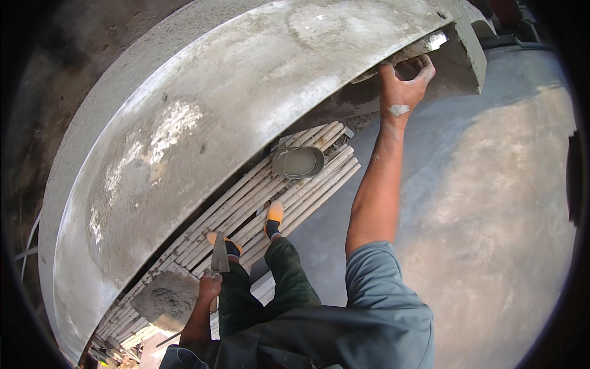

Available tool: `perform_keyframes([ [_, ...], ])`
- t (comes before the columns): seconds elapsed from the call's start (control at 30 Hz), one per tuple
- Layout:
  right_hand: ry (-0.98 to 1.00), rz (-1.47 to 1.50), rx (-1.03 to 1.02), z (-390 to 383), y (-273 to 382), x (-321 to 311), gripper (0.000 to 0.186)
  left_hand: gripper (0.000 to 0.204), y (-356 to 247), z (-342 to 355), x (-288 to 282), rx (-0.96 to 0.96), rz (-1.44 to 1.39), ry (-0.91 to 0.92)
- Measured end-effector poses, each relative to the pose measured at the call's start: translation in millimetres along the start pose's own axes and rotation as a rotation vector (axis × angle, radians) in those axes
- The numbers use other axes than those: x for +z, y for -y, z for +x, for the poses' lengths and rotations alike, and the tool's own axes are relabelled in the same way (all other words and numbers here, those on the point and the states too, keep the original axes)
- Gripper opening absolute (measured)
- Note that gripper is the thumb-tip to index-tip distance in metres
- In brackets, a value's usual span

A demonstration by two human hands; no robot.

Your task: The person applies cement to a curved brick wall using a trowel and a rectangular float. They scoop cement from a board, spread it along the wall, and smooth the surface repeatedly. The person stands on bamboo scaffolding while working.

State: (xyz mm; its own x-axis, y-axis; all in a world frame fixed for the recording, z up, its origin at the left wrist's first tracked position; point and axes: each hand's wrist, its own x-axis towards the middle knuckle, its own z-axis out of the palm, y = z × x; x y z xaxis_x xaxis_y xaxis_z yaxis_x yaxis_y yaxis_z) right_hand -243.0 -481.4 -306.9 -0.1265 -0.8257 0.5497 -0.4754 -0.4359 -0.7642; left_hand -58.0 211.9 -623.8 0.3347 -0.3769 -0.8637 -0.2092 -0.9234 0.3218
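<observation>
My left hand (210,286) is low on the left, closed round the handle of a pointing trowel (220,253). Its grey blade points away from me, above my shoe. At the far right my outstretched right hand (405,83) grips a long, flat, mortar-smeared tool (419,50) with a shiny patch near its end. That tool lies along the edge of the curved concrete slab (246,80), by its underside. Part of the tool and some fingertips are hidden, so its exact kind does not show. A grey patch of mortar sticks to my right wrist.
Beneath me is a platform of bamboo poles (246,206), with gaps between them, where my feet stand. A bucket (298,162) with grey slurry rests on it. Wet mortar (165,298) lies on a board at lower left. A large smooth grey curved surface (485,203) fills the right.
</observation>
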Motion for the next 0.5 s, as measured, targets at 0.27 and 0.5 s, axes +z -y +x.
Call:
perform_keyframes([
  [0.27,0.077,0.209,0.203,-54.0,-52.9,26.8,0.078,0.04,-6.0,-15.0,-18.1,-0.188,-0.1,0.026],
  [0.5,0.002,0.247,0.049,-14.9,-14.0,5.0,0.074,0.028,16.0,-3.0,-11.0,0.175,0.004,-0.123],
])
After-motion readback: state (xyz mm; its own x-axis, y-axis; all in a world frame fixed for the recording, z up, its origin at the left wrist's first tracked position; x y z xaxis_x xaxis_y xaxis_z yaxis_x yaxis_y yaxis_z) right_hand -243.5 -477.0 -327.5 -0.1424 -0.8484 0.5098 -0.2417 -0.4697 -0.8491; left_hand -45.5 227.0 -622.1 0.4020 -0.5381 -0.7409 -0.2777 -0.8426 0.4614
